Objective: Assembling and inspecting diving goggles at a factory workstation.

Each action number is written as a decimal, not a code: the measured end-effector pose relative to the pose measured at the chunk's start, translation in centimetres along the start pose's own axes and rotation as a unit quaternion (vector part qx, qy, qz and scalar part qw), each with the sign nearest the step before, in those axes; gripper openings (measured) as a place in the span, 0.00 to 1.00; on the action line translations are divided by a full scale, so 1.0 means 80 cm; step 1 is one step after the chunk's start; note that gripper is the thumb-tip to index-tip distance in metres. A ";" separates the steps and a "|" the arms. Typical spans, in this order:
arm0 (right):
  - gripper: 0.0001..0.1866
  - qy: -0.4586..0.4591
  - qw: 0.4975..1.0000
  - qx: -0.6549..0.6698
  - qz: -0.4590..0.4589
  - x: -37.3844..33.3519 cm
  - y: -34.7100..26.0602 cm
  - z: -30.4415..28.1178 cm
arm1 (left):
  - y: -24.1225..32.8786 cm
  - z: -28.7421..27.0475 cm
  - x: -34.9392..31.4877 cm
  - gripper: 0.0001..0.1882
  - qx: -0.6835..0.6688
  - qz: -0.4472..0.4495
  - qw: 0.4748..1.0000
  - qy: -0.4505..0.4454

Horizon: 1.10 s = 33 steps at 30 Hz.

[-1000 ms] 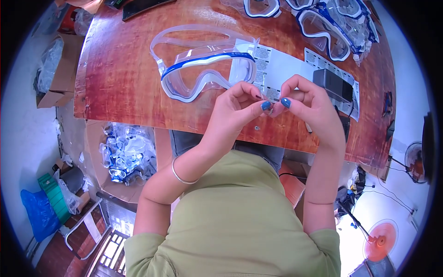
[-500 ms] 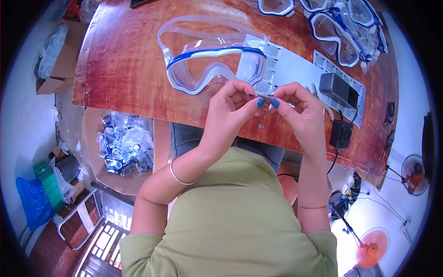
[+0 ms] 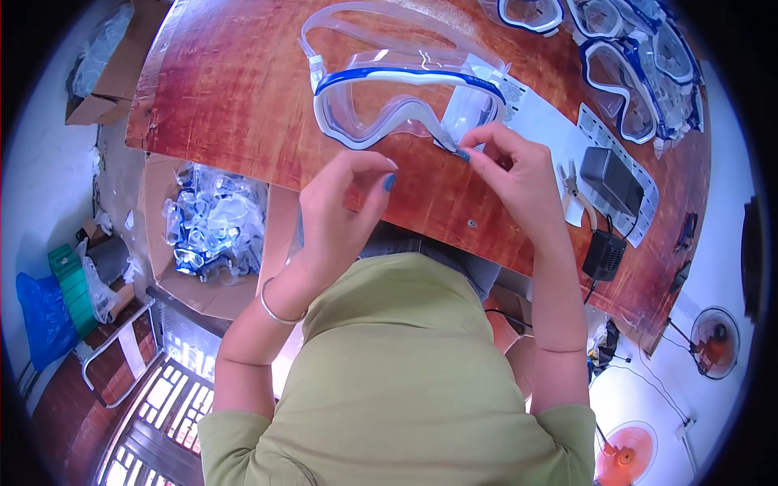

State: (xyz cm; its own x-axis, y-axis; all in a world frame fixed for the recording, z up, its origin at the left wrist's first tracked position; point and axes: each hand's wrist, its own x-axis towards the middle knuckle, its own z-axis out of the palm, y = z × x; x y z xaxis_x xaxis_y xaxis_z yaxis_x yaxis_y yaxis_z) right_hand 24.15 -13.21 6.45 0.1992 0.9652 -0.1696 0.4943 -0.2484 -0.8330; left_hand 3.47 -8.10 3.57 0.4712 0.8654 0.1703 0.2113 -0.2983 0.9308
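Left grip (image 3: 331,209) and right grip (image 3: 519,174) apart, each with thumb (image 3: 378,197) close to curled forefinger (image 3: 366,160).

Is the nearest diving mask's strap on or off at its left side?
On: the clear strap meets the buckle at the diving mask's left side.

A person's left hand (image 3: 336,206) and right hand (image 3: 515,176), both curled, are held apart above a reddish wooden tabletop (image 3: 235,97), the right just beside a clear, blue-and-white-framed diving mask (image 3: 409,77), with printed sheets (image 3: 539,117), pliers (image 3: 570,180) and more masks (image 3: 640,89) farther right.
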 end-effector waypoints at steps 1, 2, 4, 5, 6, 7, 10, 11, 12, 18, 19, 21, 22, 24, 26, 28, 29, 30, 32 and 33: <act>0.04 -0.001 1.000 0.000 0.001 0.003 0.001 0.001 | 0.001 -0.003 0.007 0.11 0.065 0.082 0.995 -0.004; 0.04 0.035 0.999 0.004 -0.002 0.006 0.005 0.004 | 0.002 -0.003 0.017 0.11 0.066 0.080 0.995 -0.004; 0.04 0.070 0.997 0.009 -0.005 0.009 0.009 0.007 | -0.001 0.003 0.038 0.13 0.203 0.296 0.933 -0.007; 0.04 0.086 0.996 0.021 -0.005 0.010 0.010 0.008 | -0.003 0.007 0.045 0.13 0.204 0.295 0.934 -0.008; 0.04 0.103 0.994 0.033 -0.006 0.010 0.011 0.009 | -0.006 0.011 0.051 0.14 0.244 0.305 0.921 -0.017; 0.04 0.102 0.994 0.034 -0.004 0.010 0.011 0.010 | -0.010 0.013 0.056 0.15 0.283 0.314 0.906 -0.027; 0.04 0.127 0.991 0.043 -0.010 0.009 0.005 0.009 | -0.024 0.016 0.066 0.23 0.281 0.313 0.905 -0.061; 0.03 0.132 0.991 0.028 -0.027 0.007 0.002 0.008 | -0.026 0.017 0.069 0.23 0.280 0.314 0.905 -0.063; 0.03 0.136 0.990 0.012 -0.044 0.004 -0.002 0.006 | -0.027 0.017 0.071 0.23 0.278 0.311 0.907 -0.063; 0.06 -0.156 0.971 0.134 -0.122 -0.013 -0.033 -0.003 | -0.035 0.011 0.084 0.23 0.233 0.299 0.923 -0.066; 0.05 -0.168 0.970 0.134 -0.118 -0.010 -0.032 0.000 | -0.032 0.013 0.085 0.24 0.204 0.285 0.934 -0.074; 0.04 -0.107 0.986 0.091 -0.087 0.002 -0.033 0.002 | -0.033 0.014 0.087 0.25 0.174 0.282 0.940 -0.079; 0.03 -0.052 0.996 0.048 -0.060 0.010 -0.032 0.003 | -0.034 0.013 0.087 0.26 0.148 0.275 0.947 -0.080; 0.03 -0.005 0.999 0.020 -0.032 0.019 -0.025 0.005 | -0.032 0.012 0.087 0.26 0.157 0.280 0.944 -0.077; 0.02 0.064 0.998 -0.013 -0.005 0.024 -0.019 0.005 | -0.030 0.011 0.089 0.26 0.166 0.283 0.942 -0.074; 0.02 0.082 0.996 -0.026 -0.020 0.025 -0.013 0.007 | -0.029 0.010 0.090 0.26 0.168 0.282 0.941 -0.079; 0.03 0.091 0.996 -0.018 -0.015 0.025 -0.012 0.007 | -0.028 0.010 0.089 0.26 0.167 0.281 0.942 -0.080; 0.03 0.100 0.995 -0.010 -0.010 0.025 -0.011 0.007 | -0.027 0.009 0.088 0.27 0.170 0.276 0.942 -0.083; 0.03 0.115 0.993 -0.006 -0.015 0.024 -0.009 0.006 | -0.024 0.010 0.087 0.28 0.172 0.271 0.943 -0.088; 0.03 0.131 0.991 -0.001 -0.023 0.024 -0.008 0.005 | -0.024 0.010 0.087 0.28 0.171 0.273 0.943 -0.086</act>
State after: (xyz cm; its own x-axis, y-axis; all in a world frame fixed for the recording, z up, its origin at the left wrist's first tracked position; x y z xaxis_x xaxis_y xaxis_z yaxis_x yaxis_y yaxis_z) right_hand 23.85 -11.15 6.46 0.3889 0.9212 0.0104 0.5099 -0.2058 -0.8352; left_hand 7.02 -1.79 2.73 0.7156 0.4754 0.5118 0.1461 -0.8183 0.5559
